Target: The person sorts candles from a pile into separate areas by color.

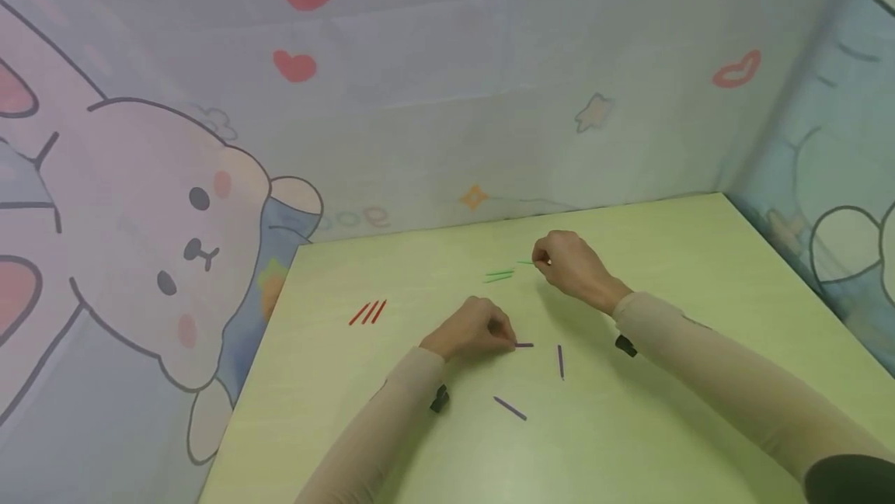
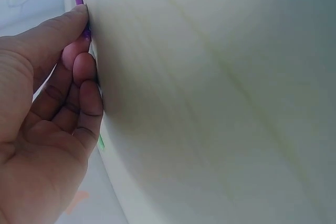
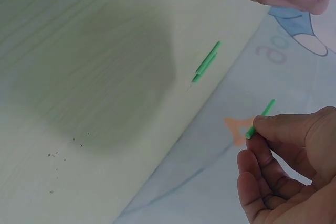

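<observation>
My left hand point(image 1: 472, 330) pinches a short purple stick point(image 1: 525, 345) between thumb and fingertips, low at the table top. One end of that stick sticks out past the thumb in the left wrist view. Farther back and to the right, my right hand point(image 1: 575, 269) holds a thin green stick point(image 3: 268, 107) between thumb and forefinger, above the table. Left of it, two green sticks point(image 1: 499, 273) lie side by side. Two more purple sticks lie nearer me: one roughly upright in view point(image 1: 561, 363), the other slanted point(image 1: 510, 408).
Three red sticks point(image 1: 367, 312) lie in a slanted row left of my hands. Dark specks point(image 3: 51, 155) dot the pale green table point(image 1: 315, 411). A printed cloth point(image 1: 447, 100) with hearts and a rabbit hangs behind the table's far edge.
</observation>
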The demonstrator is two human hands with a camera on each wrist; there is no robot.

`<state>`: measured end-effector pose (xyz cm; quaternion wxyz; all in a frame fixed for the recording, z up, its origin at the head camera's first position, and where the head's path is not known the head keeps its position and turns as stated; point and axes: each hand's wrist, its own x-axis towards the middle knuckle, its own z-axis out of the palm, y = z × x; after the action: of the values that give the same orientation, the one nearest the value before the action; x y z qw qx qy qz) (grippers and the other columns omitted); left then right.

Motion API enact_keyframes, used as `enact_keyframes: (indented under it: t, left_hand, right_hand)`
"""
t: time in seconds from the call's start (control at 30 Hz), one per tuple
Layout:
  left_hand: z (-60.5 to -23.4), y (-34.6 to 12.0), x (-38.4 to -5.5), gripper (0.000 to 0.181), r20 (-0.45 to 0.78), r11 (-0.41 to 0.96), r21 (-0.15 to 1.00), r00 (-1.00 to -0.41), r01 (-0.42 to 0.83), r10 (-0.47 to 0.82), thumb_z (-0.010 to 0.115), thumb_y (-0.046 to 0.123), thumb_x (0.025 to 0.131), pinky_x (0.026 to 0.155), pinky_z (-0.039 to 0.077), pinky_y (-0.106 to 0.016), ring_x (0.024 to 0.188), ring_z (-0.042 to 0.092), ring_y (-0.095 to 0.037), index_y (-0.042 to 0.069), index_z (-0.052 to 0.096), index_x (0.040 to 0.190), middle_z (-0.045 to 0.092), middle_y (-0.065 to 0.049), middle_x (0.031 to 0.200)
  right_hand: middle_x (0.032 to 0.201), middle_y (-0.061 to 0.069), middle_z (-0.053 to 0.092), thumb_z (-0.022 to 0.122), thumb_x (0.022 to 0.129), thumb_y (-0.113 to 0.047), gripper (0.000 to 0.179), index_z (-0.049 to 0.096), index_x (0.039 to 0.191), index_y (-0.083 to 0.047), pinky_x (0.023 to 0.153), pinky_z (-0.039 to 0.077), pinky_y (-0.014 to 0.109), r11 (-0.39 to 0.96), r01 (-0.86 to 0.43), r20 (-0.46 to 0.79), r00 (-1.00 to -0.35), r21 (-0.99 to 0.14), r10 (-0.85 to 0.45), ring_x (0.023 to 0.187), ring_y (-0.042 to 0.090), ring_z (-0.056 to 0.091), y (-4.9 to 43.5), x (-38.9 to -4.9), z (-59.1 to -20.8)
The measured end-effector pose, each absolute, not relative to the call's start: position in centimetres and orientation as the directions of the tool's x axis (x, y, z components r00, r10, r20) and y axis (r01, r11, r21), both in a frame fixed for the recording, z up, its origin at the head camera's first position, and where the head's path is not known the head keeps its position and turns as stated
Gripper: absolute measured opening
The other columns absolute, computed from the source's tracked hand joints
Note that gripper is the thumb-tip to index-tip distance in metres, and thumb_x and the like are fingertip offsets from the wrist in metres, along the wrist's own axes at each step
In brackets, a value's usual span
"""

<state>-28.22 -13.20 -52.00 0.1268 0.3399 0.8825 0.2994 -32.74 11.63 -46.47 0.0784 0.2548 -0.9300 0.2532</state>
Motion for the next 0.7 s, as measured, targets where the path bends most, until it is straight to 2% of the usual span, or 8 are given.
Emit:
enact_keyframes:
  t: [0.37, 0.7]
  left_hand:
    - [-52.0, -13.4, -28.2, 0.007, 0.008, 0.578, 0.603, -0.728, 0.550, 0.685, 0.090, 0.011, 0.094, 0.076, 0.057, -0.016, 0.076, 0.066, 0.005, 0.017, 0.089, 0.090, 0.080, 0.014, 0.084]
    - [-51.9, -13.5, -28.2, 0.002, 0.000, 0.567, 0.617, -0.719, 0.547, 0.695, 0.089, 0.011, 0.096, 0.077, 0.057, -0.016, 0.076, 0.067, 0.006, 0.011, 0.089, 0.094, 0.082, 0.011, 0.086]
  right_hand:
    - [0.097, 0.011, 0.077, 0.072, 0.102, 0.001, 0.011, 0.083, 0.098, 0.000, 0.086, 0.063, 0.047, 0.733, -0.535, 0.260, -0.845, -0.421, -0.467, 0.095, 0.028, 0.072, 9.7, -34.5, -47.3]
    - [0.101, 0.011, 0.077, 0.071, 0.103, 0.000, 0.012, 0.083, 0.100, 0.000, 0.089, 0.063, 0.047, 0.705, -0.544, 0.234, -0.837, -0.454, -0.495, 0.099, 0.029, 0.072, 8.5, -35.9, -48.6]
